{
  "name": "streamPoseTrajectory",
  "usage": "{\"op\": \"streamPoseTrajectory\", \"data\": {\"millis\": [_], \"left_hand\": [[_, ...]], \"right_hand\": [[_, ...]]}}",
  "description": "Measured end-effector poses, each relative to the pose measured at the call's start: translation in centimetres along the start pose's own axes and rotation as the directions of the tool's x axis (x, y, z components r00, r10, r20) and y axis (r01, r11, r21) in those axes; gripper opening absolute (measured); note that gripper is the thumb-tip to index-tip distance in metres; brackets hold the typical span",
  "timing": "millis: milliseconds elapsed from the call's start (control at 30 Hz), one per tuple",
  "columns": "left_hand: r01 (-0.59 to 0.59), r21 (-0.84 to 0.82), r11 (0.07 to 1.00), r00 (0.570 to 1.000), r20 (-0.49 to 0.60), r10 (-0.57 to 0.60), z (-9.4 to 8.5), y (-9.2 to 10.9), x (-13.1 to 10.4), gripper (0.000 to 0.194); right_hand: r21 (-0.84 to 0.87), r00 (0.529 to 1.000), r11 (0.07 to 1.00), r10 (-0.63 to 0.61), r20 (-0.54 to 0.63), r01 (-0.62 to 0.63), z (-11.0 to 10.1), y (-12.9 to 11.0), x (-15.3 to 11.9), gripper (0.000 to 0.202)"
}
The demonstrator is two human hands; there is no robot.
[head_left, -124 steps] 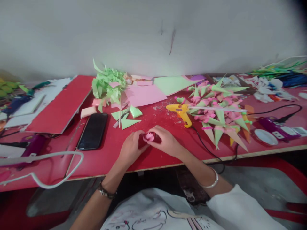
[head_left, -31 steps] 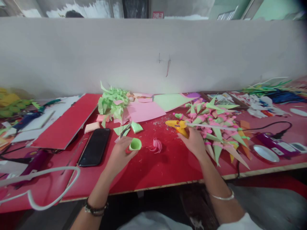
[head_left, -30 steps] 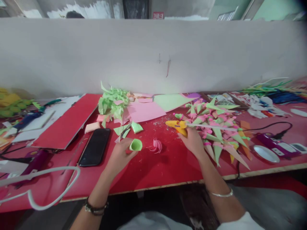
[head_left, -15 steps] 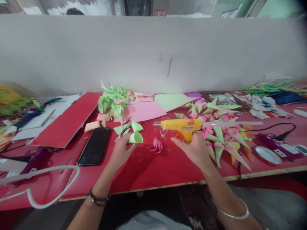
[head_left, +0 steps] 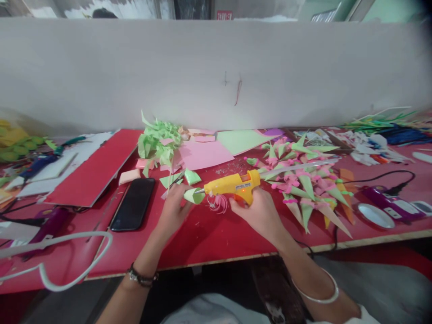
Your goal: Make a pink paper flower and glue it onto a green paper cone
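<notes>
A small light-green paper cone (head_left: 193, 196) is pinched in my left hand (head_left: 174, 208), its wide opening turned right. My right hand (head_left: 259, 211) is closed around the handle of a yellow glue gun (head_left: 232, 183), which has a clear glue stick in its back end. The metal nozzle is at the cone's opening; whether it touches the paper cannot be made out. A curled pink paper piece (head_left: 218, 204) lies on the red table just under the gun. Behind my left hand are another green paper piece (head_left: 192, 177) and scissors, partly hidden.
A black phone (head_left: 133, 204) lies left of my left hand. Finished-looking green and pink paper cones (head_left: 307, 189) are piled at the right, near a small white dish (head_left: 375, 215) and a purple power strip (head_left: 393, 204). Crumpled green paper (head_left: 160, 139) and pink sheets (head_left: 205, 154) are behind.
My right hand has moved left with the glue gun, bringing its nozzle to the cone. My left hand still holds the cone, which is tilted more to the right.
</notes>
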State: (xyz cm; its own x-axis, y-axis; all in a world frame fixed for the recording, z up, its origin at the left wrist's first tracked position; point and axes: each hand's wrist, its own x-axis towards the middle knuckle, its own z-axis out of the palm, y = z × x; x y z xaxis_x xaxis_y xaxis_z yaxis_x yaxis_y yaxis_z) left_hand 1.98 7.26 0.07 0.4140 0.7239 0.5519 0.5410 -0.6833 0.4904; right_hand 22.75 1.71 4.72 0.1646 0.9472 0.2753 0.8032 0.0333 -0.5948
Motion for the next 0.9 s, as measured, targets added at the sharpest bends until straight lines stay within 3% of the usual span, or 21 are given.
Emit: {"op": "streamPoseTrajectory", "data": {"millis": [300, 500, 667, 900], "left_hand": [[-0.040, 0.197, 0.980, 0.999, 0.003, 0.040, 0.12, -0.30, -0.13, 0.015], [-0.035, 0.265, 0.964, 0.999, 0.025, 0.029, -0.06, -0.46, -0.33, 0.017], [-0.034, 0.263, 0.964, 0.999, 0.001, 0.035, -0.16, -0.28, -0.26, 0.017], [-0.027, 0.139, 0.990, 1.000, 0.004, 0.027, -0.15, -0.26, -0.43, 0.027]], "right_hand": [[0.127, 0.994, 0.992, 0.002, 0.111, -0.016, 0.34, 0.34, 0.15, 0.019], [0.101, 0.989, 0.993, -0.071, 0.127, 0.058, 0.08, 0.27, 0.33, 0.013], [0.075, 0.990, 0.995, -0.073, 0.118, 0.064, 0.00, 0.33, 0.44, 0.010], [0.112, 0.993, 0.993, -0.040, 0.108, 0.028, 0.27, 0.88, 0.78, 0.014]]}}
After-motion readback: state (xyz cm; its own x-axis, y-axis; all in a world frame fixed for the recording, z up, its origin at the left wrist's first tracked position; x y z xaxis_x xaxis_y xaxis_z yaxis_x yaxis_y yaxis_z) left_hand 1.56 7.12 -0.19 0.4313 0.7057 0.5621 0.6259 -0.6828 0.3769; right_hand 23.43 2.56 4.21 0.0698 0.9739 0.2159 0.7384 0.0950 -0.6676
